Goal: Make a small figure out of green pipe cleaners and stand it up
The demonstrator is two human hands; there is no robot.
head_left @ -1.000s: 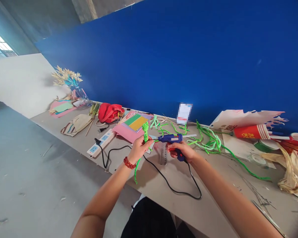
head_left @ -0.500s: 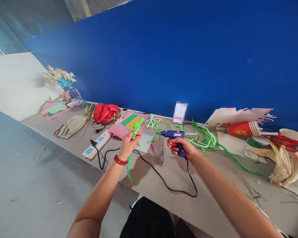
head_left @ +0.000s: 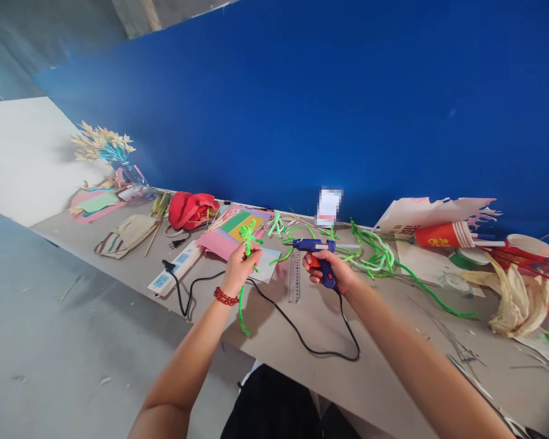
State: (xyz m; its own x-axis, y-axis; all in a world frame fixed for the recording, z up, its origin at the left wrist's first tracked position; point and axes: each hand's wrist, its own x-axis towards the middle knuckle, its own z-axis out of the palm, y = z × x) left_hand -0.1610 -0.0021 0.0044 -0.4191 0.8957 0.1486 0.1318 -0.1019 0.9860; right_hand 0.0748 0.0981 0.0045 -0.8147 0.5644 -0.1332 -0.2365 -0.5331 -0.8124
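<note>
My left hand [head_left: 240, 266] pinches a bright green knotted cord figure [head_left: 246, 232], its lumpy top standing above my fingers and a long tail hanging below the wrist. Closed round the handle of a blue glue gun [head_left: 314, 245] is my right hand [head_left: 326, 270], fingers by the orange trigger. The gun's nozzle points left toward the green figure, with a gap between them. A pale glue stick [head_left: 348, 247] juts from its back. Beneath, a clear ruler [head_left: 294, 277] lies on the table [head_left: 274, 329]. The gun's black cable [head_left: 302, 341] loops over the tabletop.
A white power strip [head_left: 176, 269] lies at left, near coloured paper sheets [head_left: 217, 244] and a red cloth bag [head_left: 190, 210]. Green cords [head_left: 379, 256] tangle right of the gun. Farther right are red paper cups [head_left: 443, 235], dried husks [head_left: 519, 302] and thin wires [head_left: 452, 338].
The green figure has turned in my left hand, so its knotted top shows a different side. The glue gun stays in my right hand, and the view has shifted slightly.
</note>
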